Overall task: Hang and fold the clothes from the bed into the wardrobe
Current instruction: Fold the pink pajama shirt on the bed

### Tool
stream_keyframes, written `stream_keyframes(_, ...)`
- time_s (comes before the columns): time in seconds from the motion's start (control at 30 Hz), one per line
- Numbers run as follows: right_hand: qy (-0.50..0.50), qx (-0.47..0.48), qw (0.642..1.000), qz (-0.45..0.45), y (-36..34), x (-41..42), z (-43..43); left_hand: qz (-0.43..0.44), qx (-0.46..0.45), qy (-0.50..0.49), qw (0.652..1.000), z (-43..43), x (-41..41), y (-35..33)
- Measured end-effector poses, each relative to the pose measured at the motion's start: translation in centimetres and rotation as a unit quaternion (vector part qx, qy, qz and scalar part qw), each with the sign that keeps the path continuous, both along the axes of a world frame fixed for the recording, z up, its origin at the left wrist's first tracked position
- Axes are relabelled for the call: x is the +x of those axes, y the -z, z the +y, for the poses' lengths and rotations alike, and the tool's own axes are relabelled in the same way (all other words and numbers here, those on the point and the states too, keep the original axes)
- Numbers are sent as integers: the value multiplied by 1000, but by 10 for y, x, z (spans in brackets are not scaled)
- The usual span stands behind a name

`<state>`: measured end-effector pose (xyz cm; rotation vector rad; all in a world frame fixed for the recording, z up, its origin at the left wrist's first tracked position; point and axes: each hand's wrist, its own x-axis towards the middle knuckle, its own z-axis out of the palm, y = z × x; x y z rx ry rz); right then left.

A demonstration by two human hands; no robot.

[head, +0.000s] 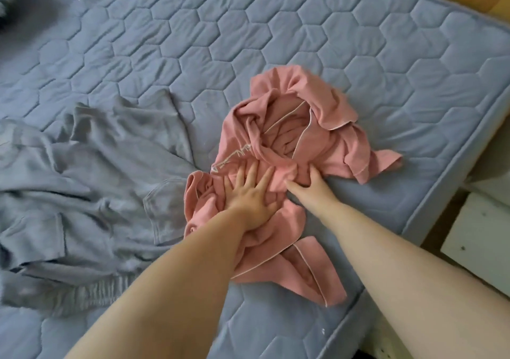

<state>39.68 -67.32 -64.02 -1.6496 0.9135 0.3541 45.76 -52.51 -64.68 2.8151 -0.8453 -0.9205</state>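
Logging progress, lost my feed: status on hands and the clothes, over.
Left hand flat on crumpled pink garment. Right hand pinching its fabric. Grey garment alongside on bed, untouched.

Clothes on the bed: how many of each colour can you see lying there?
Pink: 1, the crumpled pink pyjama top.
Grey: 1, the grey clothing heap; it may hold more than one piece, which I cannot tell.
Total: 2.
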Motion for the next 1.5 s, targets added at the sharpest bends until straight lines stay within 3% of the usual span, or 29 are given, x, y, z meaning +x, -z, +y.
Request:
stream_keyframes(0.17, 17, 42, 998, -36, 1, -12, -5, 34, -32, -4, 999, 6, 5, 1)
stream_keyframes(0.3, 128, 109, 980, -108, 5, -19, -14, 23, -39, -1, 999, 5, 7, 1)
stream_keyframes(0.4, 149, 63, 979, -125, 7, -30, -4, 25, -53, -4, 998, 6, 6, 0)
stream_keyframes(0.57, 23, -59, 997, -52, -10, -69, 53, 66, -88, 11, 994, 14, 11, -3)
stream_keyframes(0.67, 179, -12, 982, -63, -15, -101, 105, 131, -106, 73, 983, 29, 1, -21)
stream_keyframes(0.8, 414, 125, 896, -103, -34, -127, 152, 251, -135, 145, 947, 71, -28, -58)
stream_keyframes(0.83, 440, 137, 880, -113, -39, -129, 159, 224, -127, 216, 942, 84, -35, -59)
stream_keyframes(0.9, 492, 139, 849, -132, -48, -131, 170, 61, -100, 381, 917, 112, -47, -54)
stream_keyframes(0.93, 511, 138, 836, -146, -54, -132, 173, -20, -110, 417, 902, 123, -50, -53)
stream_keyframes(1.0, 532, 145, 813, -187, -69, -132, 177, -111, -180, 366, 906, 135, -49, -56)
stream_keyframes(1.07, 548, 137, 795, -221, -88, -131, 178, -125, -239, 250, 930, 140, -45, -70)
stream_keyframes(1.1, 556, 126, 787, -236, -102, -130, 179, -104, -254, 207, 939, 141, -41, -80)
stream_keyframes(1.17, 560, 90, 784, -252, -123, -128, 179, 34, -284, 139, 948, 145, -32, -96)
stream_keyframes(1.27, 500, -23, 823, -269, -155, -124, 181, 257, -353, -9, 900, 151, -20, -135)
stream_keyframes(1.37, 362, -159, 878, -270, -196, -123, 197, 271, -377, -29, 885, 152, -9, -164)
stream_keyframes(1.43, 328, -142, 890, -282, -220, -122, 203, 262, -382, -16, 886, 152, -10, -183)
stream_keyframes(1.5, 306, -67, 897, -313, -244, -122, 208, 322, -403, -33, 856, 155, -16, -212)
